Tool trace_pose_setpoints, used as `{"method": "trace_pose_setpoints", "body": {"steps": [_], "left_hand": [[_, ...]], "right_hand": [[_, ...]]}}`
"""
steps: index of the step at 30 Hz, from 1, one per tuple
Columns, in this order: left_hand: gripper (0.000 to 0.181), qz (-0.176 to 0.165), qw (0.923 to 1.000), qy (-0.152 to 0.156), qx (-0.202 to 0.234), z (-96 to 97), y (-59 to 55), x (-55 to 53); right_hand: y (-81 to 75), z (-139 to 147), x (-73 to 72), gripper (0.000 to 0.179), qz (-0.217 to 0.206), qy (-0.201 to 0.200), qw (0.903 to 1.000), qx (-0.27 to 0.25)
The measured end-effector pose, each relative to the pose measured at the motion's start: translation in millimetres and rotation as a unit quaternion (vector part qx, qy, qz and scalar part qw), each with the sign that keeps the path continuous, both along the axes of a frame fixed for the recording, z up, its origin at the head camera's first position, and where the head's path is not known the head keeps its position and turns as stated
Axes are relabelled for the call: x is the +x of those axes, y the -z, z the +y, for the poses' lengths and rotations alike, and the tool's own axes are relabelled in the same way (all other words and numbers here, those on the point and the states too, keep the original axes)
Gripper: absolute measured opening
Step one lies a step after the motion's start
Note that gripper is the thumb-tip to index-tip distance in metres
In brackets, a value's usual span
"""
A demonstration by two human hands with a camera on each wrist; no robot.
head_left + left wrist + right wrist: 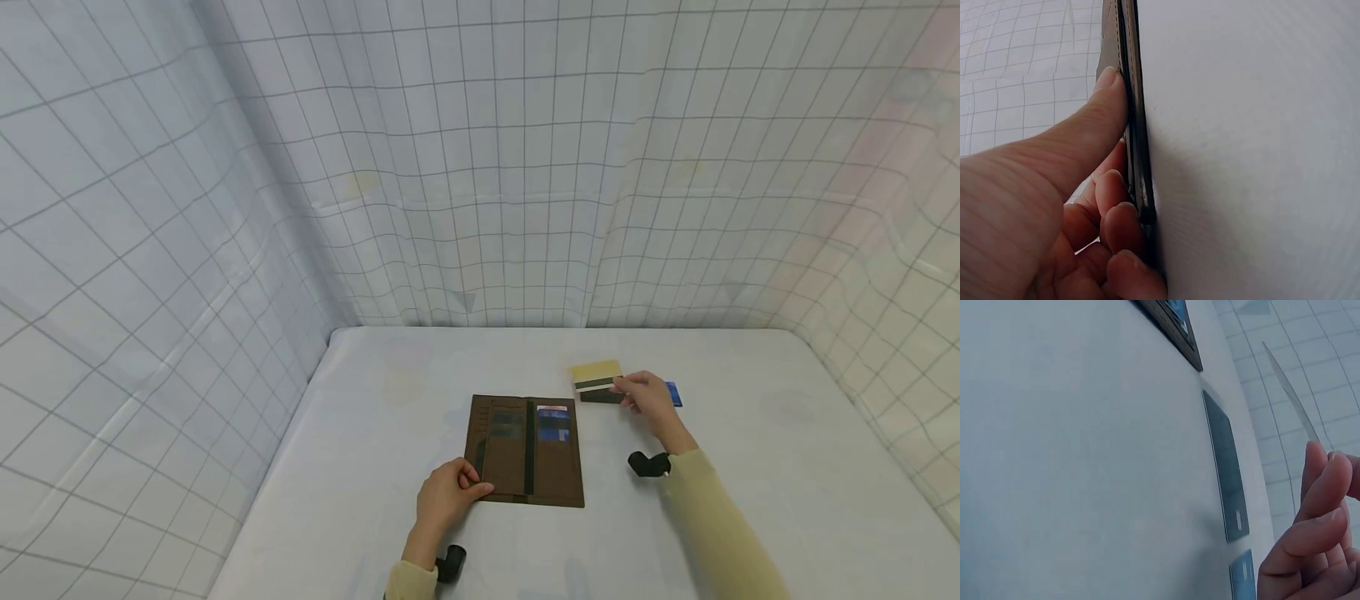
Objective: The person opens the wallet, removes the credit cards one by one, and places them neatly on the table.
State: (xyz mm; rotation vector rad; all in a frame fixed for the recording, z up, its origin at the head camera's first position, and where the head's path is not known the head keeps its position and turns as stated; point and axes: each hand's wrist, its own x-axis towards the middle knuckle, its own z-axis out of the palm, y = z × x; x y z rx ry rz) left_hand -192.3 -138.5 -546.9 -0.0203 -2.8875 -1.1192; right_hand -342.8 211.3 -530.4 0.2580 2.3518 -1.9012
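A brown bifold wallet (555, 471) lies open on the white table, with cards in its slots on both sides. My left hand (446, 496) grips its near left corner; in the left wrist view the thumb lies on the wallet (1138, 119) and the other fingers curl by its edge. My right hand (647, 398) pinches a yellow card (596, 371) with a dark stripe and a white strip. That card (1291, 390) is raised off the table, above a dark card (600, 397). Just right of the hand lies a blue card (674, 393), partly hidden.
White cloth with a dark grid (480, 167) hangs behind the table and along both sides. A white cover spreads over the tabletop (390, 375). Each wrist wears a black camera, one (452, 564) on the left and another (648, 464) on the right.
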Motion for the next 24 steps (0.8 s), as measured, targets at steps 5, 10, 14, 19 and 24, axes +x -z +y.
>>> {"method": "trace_pose_setpoints", "body": {"steps": [5,10,14,19,24], "left_hand": [[0.031,-0.001,1.0000,0.000,-0.004,0.3,0.1,-0.4],[0.031,0.001,1.0000,-0.001,-0.004,-0.3,0.6,-0.7],[0.031,-0.003,1.0000,-0.003,-0.004,-0.4,1.0,-1.5],[0.031,-0.007,1.0000,-0.004,-0.002,-0.1,1.0,-1.6],[0.031,0.001,1.0000,0.002,-0.002,-0.5,0.4,-0.7]], "right_hand": [[-3.1,29.4,5.9,0.032,0.007,0.027,0.9994,-0.019],[-7.6,52.3,13.2,0.030,-0.006,0.069,0.9970,-0.033],[-10.5,66.3,17.6,0.029,-0.016,0.104,0.9933,-0.048],[-10.8,83.4,21.4,0.026,-0.016,0.133,0.9894,-0.057],[-8.4,100.1,26.9,0.024,-0.016,0.150,0.9871,-0.054]]}}
